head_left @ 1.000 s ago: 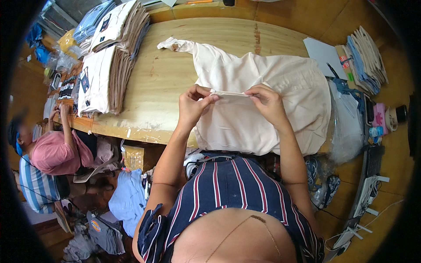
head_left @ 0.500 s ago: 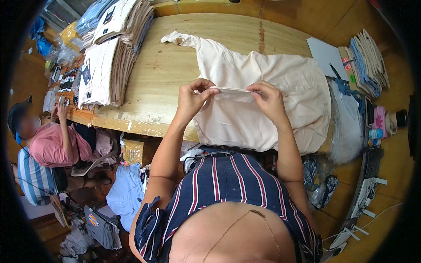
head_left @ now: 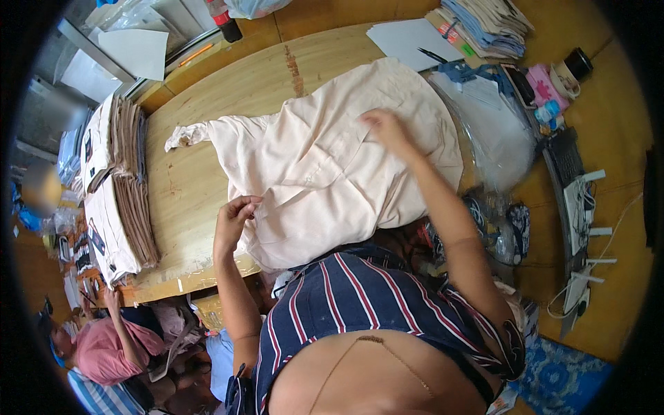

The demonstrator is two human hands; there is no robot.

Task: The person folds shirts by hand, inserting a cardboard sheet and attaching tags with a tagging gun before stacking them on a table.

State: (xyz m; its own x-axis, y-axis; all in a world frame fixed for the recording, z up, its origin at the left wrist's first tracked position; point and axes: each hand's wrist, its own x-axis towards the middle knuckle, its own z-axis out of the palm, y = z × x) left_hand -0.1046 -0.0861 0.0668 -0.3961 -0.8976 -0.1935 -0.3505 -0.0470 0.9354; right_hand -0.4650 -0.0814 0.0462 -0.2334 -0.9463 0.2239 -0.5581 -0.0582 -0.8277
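Note:
A pale cream shirt [head_left: 408, 194], creased and partly folded over, lies spread on the wooden table in front of me. One sleeve with its cuff [head_left: 185, 136] reaches out to the far left. At the shirt's near left edge my left hand [head_left: 236, 220] is closed, thumb and fingers pinching the cloth. My right hand [head_left: 389, 133] is over the upper right part of the shirt, fingers bent down toward the fabric. Motion blurs its fingertips, so whether they grip cloth cannot be seen. A crease runs across the shirt between the two hands.
Stacks of folded shirts [head_left: 114, 214] stand along the table's left side. White paper [head_left: 411, 43] with a pen, another folded clothes pile [head_left: 484, 28] and clear plastic bags [head_left: 494, 138] lie to the right. A co-worker in a pink top [head_left: 114, 346] sits at lower left.
My hands have moved apart: the left toward me and leftward, the right up and away. The cloth edge they pinched together is now spread across the shirt. My view has swung right.

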